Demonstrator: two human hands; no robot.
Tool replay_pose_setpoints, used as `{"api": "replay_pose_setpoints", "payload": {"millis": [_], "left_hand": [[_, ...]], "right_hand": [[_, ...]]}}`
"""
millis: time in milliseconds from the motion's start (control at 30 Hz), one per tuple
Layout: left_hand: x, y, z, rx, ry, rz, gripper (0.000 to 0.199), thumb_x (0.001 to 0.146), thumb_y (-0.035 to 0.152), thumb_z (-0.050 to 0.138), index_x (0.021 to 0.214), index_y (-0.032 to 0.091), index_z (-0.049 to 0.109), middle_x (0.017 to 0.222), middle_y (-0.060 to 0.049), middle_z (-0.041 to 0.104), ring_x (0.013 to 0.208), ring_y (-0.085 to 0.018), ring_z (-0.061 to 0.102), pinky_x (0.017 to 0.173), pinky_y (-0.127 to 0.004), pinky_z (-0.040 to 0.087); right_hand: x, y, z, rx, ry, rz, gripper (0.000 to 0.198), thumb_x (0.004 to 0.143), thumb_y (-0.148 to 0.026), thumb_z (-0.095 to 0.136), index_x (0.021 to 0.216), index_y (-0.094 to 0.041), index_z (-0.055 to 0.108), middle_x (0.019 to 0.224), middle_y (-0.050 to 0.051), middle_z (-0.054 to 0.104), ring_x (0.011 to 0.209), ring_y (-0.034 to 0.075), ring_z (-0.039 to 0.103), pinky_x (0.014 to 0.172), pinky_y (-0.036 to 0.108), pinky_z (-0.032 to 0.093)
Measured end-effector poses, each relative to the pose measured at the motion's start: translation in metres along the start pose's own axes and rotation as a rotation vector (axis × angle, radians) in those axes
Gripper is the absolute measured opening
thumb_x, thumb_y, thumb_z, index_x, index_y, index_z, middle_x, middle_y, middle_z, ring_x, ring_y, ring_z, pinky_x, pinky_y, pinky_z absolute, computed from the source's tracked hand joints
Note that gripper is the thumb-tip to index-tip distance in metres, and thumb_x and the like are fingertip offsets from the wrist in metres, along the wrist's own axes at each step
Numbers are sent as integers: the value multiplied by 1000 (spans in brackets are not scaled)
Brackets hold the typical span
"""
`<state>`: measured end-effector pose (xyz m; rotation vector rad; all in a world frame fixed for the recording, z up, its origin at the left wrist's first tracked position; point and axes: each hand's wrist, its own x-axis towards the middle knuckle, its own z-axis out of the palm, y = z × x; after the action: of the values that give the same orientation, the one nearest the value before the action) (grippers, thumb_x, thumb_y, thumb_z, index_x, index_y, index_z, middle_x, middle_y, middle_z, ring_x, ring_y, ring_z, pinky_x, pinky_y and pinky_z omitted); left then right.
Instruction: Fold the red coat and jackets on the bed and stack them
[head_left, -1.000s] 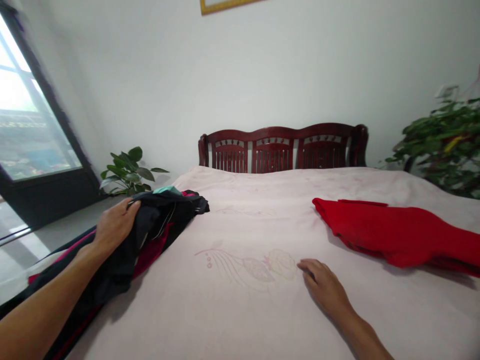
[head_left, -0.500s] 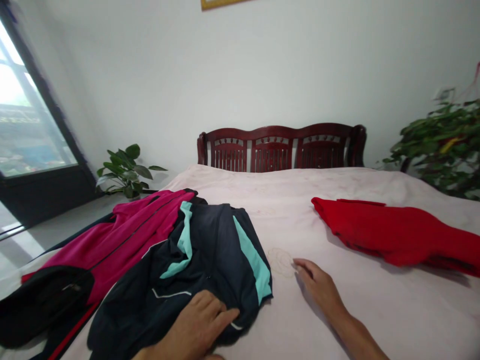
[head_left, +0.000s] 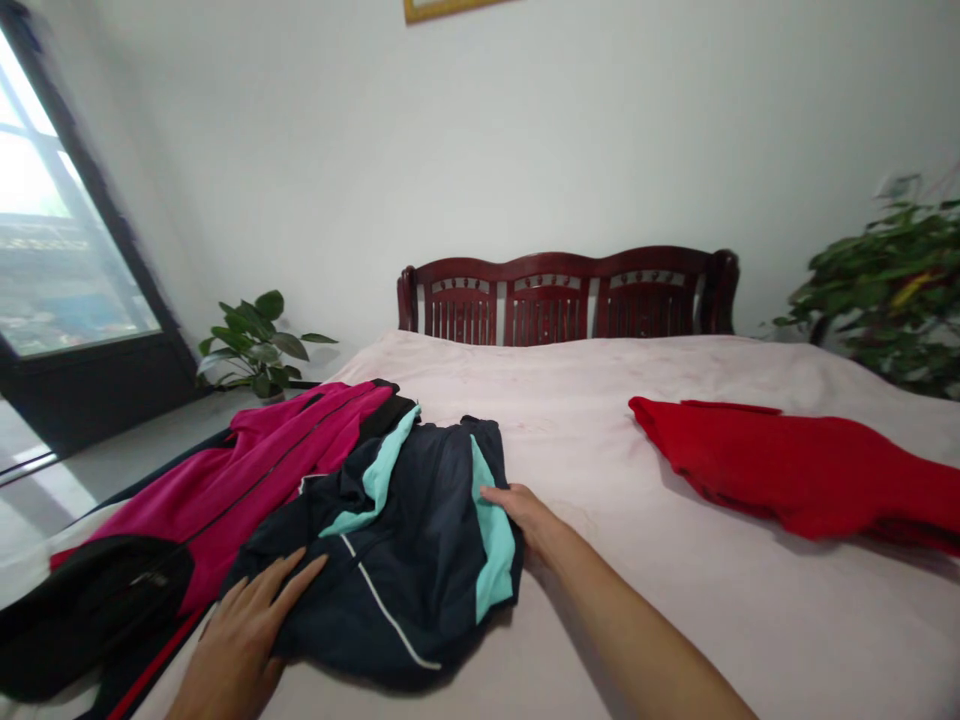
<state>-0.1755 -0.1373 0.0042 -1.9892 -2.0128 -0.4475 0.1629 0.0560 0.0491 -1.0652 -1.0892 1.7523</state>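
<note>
A dark navy sports jacket with turquoise panels and white piping lies bunched up on the bed. My right hand grips its right edge, thumb on top of the turquoise panel and the other fingers out of sight beneath the cloth. On the jacket's near left side rests my left hand, its fingers stretched out and slightly apart. Left of the jacket, and touching it, is a magenta garment with a black part at its near end.
A folded red garment lies on the right of the pink bed sheet. Behind the bed stands a dark red wooden headboard. Leafy plants flank it, one at left and one at right.
My right hand has moved from the sheet onto the jacket's right edge and taken hold. My left hand has slid left across the jacket, whose folds and white piping have shifted.
</note>
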Motion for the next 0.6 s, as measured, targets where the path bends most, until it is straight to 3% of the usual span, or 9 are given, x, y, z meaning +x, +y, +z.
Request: {"api": "replay_pose_setpoints", "payload": {"millis": [100, 233, 333, 433, 500, 533, 600], "left_hand": [[41, -5, 7, -182, -34, -23, 74, 67, 7, 48, 135, 31, 61, 144, 0, 59, 127, -30, 59, 107, -43, 49], [110, 12, 9, -293, 37, 25, 71, 63, 1, 43, 126, 23, 67, 134, -3, 67, 122, -28, 63, 102, -41, 52], [160, 34, 3, -256, 177, 84, 67, 63, 0, 42, 121, 20, 69, 133, -7, 67, 128, -30, 58, 112, -51, 40], [189, 53, -6, -239, 247, 244, 68, 65, 1, 42, 124, 22, 68, 140, -6, 62, 139, -29, 46, 120, -56, 24], [189, 60, -10, -251, 175, 391, 67, 66, 0, 41, 121, 24, 70, 137, -5, 64, 138, -24, 48, 121, -50, 26], [183, 61, -10, -258, 103, 444, 66, 67, -1, 40, 118, 25, 71, 134, -4, 66, 135, -22, 51, 121, -47, 27], [163, 55, -7, -246, -45, 480, 67, 67, -3, 37, 114, 28, 73, 129, -2, 70, 130, -19, 56, 122, -47, 24]], "right_hand": [[9, -4, 14, 63, 12, -26, 21, 56, -13, 67, 77, -14, 67, 60, 7, 71, 60, 29, 71, 66, 47, 59], [9, -44, -2, 198, 116, -260, 36, 58, -17, 63, 94, -18, 67, 73, 1, 75, 69, 24, 72, 75, 44, 59], [-6, -81, -35, 275, 292, -527, 47, 61, -23, 66, 108, -24, 63, 96, -3, 77, 87, 20, 71, 88, 38, 56], [-38, -82, -74, 283, 478, -690, 53, 63, -29, 72, 115, -30, 61, 115, -4, 73, 104, 19, 67, 96, 35, 52], [-65, -57, -101, 247, 584, -625, 50, 63, -31, 74, 112, -28, 63, 116, 1, 73, 106, 23, 67, 94, 37, 54], [-81, -41, -114, 155, 616, -458, 44, 64, -34, 74, 107, -27, 65, 112, 2, 74, 104, 24, 69, 90, 35, 56], [-113, -12, -138, -53, 415, -43, 37, 69, -42, 73, 102, -25, 69, 104, 7, 76, 96, 26, 72, 76, 35, 59]]}}
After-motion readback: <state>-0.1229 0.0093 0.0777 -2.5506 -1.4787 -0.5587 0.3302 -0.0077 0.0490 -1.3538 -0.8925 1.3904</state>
